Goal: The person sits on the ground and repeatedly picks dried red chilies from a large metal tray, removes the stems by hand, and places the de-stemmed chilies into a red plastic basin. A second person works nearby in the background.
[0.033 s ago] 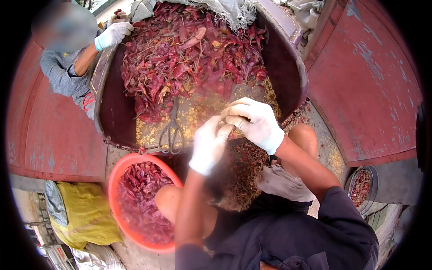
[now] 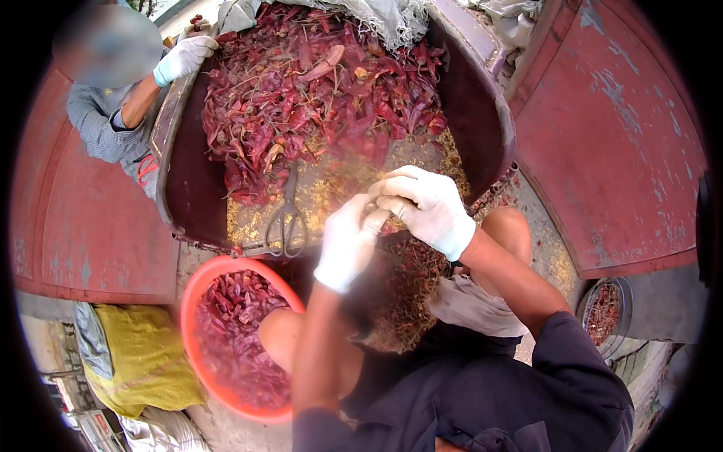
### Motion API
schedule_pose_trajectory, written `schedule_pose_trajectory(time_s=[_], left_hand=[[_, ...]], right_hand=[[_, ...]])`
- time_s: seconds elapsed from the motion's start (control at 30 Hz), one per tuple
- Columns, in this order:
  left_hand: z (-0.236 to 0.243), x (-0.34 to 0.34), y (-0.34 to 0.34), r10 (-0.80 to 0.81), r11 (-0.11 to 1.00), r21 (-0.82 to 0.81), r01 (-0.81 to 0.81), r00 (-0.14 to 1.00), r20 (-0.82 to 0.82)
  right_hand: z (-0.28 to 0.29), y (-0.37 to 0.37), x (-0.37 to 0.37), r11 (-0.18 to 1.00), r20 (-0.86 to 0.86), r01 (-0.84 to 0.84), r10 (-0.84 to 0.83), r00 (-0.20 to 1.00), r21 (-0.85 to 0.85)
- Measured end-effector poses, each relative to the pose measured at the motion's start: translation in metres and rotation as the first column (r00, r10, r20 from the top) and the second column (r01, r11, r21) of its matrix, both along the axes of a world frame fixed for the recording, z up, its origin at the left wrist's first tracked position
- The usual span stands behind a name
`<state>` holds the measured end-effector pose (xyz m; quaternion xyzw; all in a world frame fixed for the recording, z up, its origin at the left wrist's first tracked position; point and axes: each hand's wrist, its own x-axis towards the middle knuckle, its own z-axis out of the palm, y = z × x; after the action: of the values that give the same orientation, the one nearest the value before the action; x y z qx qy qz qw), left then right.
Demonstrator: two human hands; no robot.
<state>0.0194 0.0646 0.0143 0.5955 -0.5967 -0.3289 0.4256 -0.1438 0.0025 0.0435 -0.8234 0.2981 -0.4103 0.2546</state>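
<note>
Both my hands, in white knit gloves, meet over the near edge of a dark metal bin [image 2: 192, 147]. My left hand [image 2: 350, 237] and my right hand [image 2: 429, 207] are closed, fingertips pinched together on a dried chili pepper [image 2: 388, 226]; only a bit of its red shows, the fingers covering the rest. A large heap of dried red chili peppers [image 2: 316, 90] fills the bin's far part. Yellow seeds [image 2: 248, 224] lie scattered across its near floor. To the left of my hands rest dark scissors [image 2: 286, 218], handles toward me.
An orange-red basin [image 2: 192, 354] of chili peppers stands by my left knee. Stems and scraps [image 2: 410, 294] lie between my legs. At the far left, a co-worker's gloved hand [image 2: 187, 59] is at the bin rim. A yellow sack [image 2: 139, 354] and a round sieve [image 2: 621, 320] flank me.
The co-worker's gloved hand has shifted slightly left. My own hands stay nearly still, pinched together in the same place.
</note>
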Motion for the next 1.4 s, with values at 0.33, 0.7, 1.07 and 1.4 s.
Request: schedule_pose_trajectory(time_s=[0.33, 0.7, 1.07, 1.4], left_hand=[[0.002, -0.016, 0.008, -0.017, 0.986, -0.166, 0.014, 1.000, -0.019], [0.023, -0.016, 0.009, 0.124, 0.992, 0.077, -0.103, 0.927, -0.355], [0.049, 0.062, 0.091, 0.599, 0.774, -0.067, -0.630, 0.762, -0.245], [-0.089, 0.299, 0.316, 0.833, 0.483, -0.274, -0.832, 0.339, 0.438]], right_hand=[[0.006, -0.020, -0.004, 0.347, 0.568, -0.479, -0.229, 0.790, 0.806], [-0.019, 0.023, -0.004, 0.586, 0.466, -0.375, -0.006, 0.885, 0.719], [-0.022, 0.030, -0.024, 0.482, 0.319, -0.330, 0.106, 0.942, 0.812], [-0.028, 0.034, -0.017, 0.436, 0.275, -0.342, 0.212, 0.938, 0.833]])
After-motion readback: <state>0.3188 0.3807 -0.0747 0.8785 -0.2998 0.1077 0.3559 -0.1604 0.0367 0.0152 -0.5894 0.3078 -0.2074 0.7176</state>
